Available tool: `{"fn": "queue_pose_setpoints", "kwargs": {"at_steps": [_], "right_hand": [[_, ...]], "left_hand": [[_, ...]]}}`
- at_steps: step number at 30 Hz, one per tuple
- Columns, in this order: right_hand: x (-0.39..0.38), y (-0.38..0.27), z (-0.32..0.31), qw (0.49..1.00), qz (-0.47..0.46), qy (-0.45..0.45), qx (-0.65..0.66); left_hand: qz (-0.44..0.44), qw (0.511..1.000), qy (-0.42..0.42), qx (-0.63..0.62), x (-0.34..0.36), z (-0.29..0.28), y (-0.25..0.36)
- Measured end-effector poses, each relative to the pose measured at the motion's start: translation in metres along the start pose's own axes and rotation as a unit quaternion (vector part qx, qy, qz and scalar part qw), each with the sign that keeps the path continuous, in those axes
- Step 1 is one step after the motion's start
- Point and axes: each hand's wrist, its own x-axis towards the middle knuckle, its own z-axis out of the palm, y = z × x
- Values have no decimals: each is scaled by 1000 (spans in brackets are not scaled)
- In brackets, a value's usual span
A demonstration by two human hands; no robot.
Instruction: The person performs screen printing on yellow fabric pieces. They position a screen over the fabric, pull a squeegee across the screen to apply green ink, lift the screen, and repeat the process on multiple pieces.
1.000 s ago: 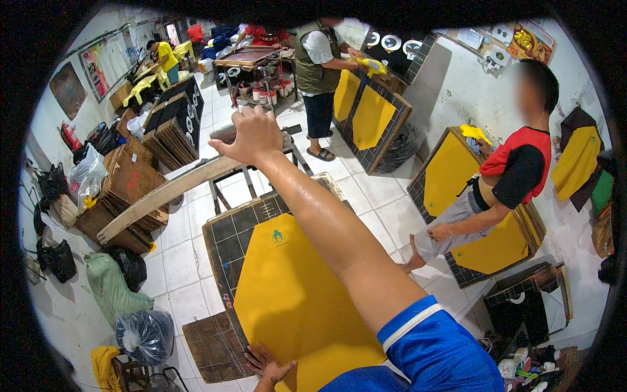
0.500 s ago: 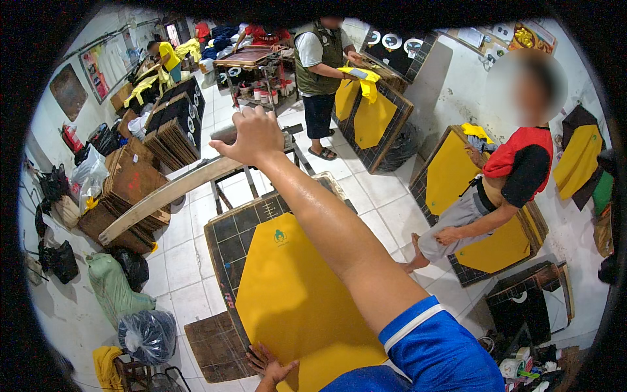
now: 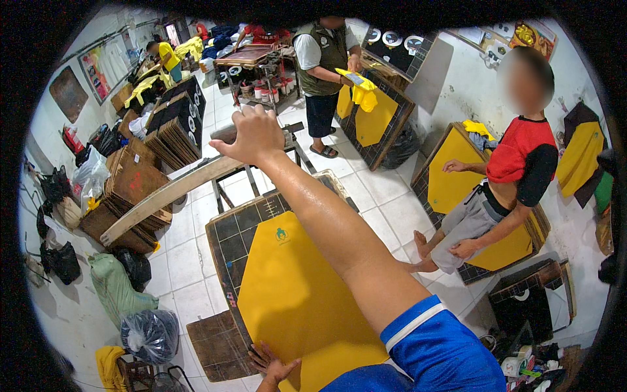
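My right hand reaches forward, its fingers curled over the end of a long pale wooden bar. A dark metal piece sits beside that hand. Below my outstretched forearm, a yellow cloth panel with a small green emblem lies flat on a dark gridded board. My left hand rests at the panel's left edge near me, fingers spread, holding nothing. Part of the panel is hidden by my arm and blue sleeve.
At right a person in red and black sits by boards with yellow panels. Another person holds yellow cloth. Stacked boards and bags stand left. A brown board lies on the floor tiles.
The person at right has straightened up and moved an arm out. The standing person has shifted the yellow cloth slightly. My hands hold their places.
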Motion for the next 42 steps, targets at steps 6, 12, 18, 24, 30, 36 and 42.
{"fn": "queue_pose_setpoints", "kwargs": {"at_steps": [6, 12, 18, 24, 30, 36, 42], "right_hand": [[1, 2, 1, 1000, -3, 12, 12], [1, 1, 2, 1000, 3, 10, 5], [2, 2, -1, 1000, 3, -4, 7], [1, 0, 0, 1000, 5, 11, 8], [-4, 1, 3, 1000, 7, 15, 0], [-7, -1, 1, 1000, 7, -3, -4], [-7, -1, 0, 1000, 7, -4, 5]], "left_hand": [[29, 987, -153, -30, 16, -7, -6], [-39, 987, 111, 109, 10, 17, -13], [27, 998, 45, 22, 32, 32, -40], [-13, 998, 24, 61, 30, 23, -37], [-28, 997, 20, 74, 25, 14, -26], [-32, 998, 8, 53, 18, 10, -13], [-47, 995, 39, 73, 2, -2, 7]]}}
